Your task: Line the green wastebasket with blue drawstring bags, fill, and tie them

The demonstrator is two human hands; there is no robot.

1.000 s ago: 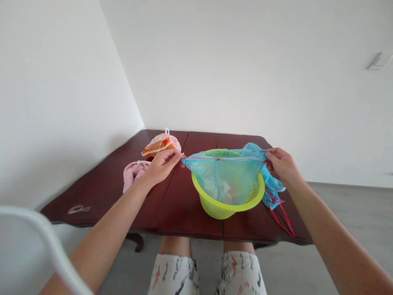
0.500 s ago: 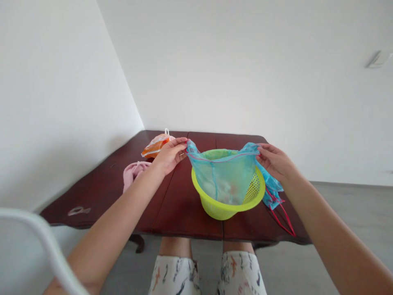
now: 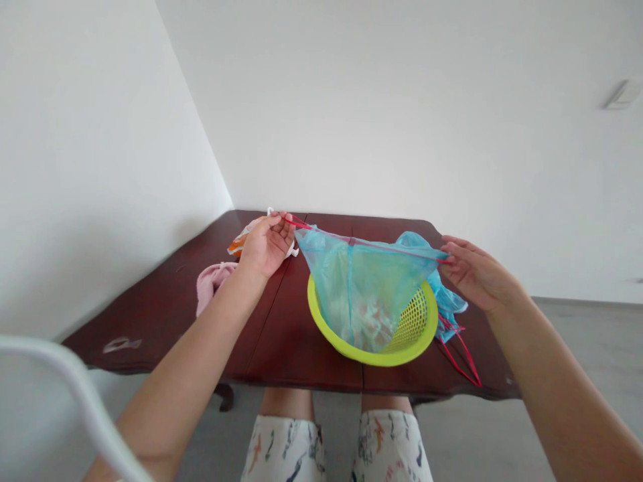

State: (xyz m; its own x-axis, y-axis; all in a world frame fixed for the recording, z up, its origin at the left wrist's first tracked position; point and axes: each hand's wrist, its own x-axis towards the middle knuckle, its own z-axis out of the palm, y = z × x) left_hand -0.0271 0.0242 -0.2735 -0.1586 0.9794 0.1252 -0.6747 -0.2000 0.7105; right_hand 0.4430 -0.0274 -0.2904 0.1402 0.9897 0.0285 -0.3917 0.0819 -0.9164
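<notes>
A translucent blue plastic bag (image 3: 369, 284) with a red drawstring hangs stretched over a lime-green perforated basket (image 3: 402, 338) on a dark wooden table (image 3: 281, 328). My left hand (image 3: 266, 244) pinches the bag's left top corner and the red string, raised above the table. At the bag's right top corner, my right hand (image 3: 475, 274) grips the edge. Something pale shows through the bag's bottom, inside the basket. Loose red string ends (image 3: 459, 358) trail on the table to the right.
An orange and white bag (image 3: 240, 241) lies behind my left hand, and a pink cloth (image 3: 211, 281) rests on the table's left part. A white curved rail (image 3: 75, 395) crosses the lower left corner. White walls stand behind and to the left.
Both hands have spread apart and my left hand has risen, pulling the bag's top edge taut. The basket now tilts toward me.
</notes>
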